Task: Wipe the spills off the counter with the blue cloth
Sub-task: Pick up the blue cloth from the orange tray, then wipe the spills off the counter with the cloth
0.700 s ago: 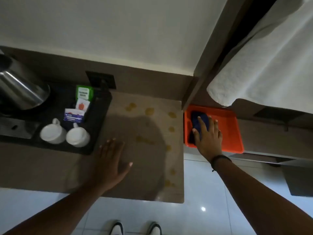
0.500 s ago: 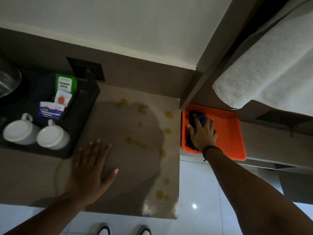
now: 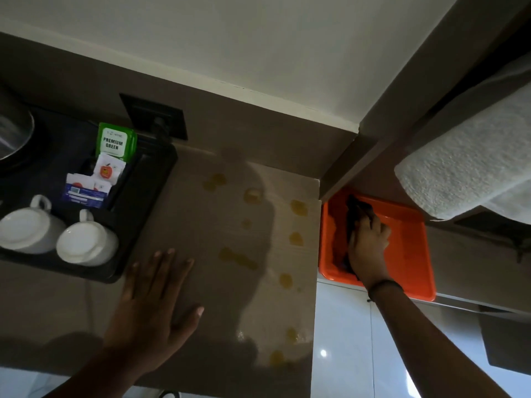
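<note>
Several yellow spills (image 3: 296,238) dot the right half of the brown counter (image 3: 201,234). Right of the counter's edge lies an orange tray (image 3: 411,254) on a lower shelf. In its left part is the dark blue cloth (image 3: 357,214), bunched up, and my right hand (image 3: 367,248) closes its fingers on it. My left hand (image 3: 152,305) lies flat on the counter, fingers spread, left of the spills.
A black tray (image 3: 143,225) at the left holds two upturned white cups (image 3: 86,245), tea sachets (image 3: 116,142) and part of a steel kettle (image 3: 14,133). A white towel (image 3: 471,162) hangs at the upper right. A wall socket (image 3: 155,116) is behind the tray.
My right hand's fingers have curled onto the cloth, which is now bunched and lifted at its far end. My left hand stays flat on the counter. The view has shifted slightly.
</note>
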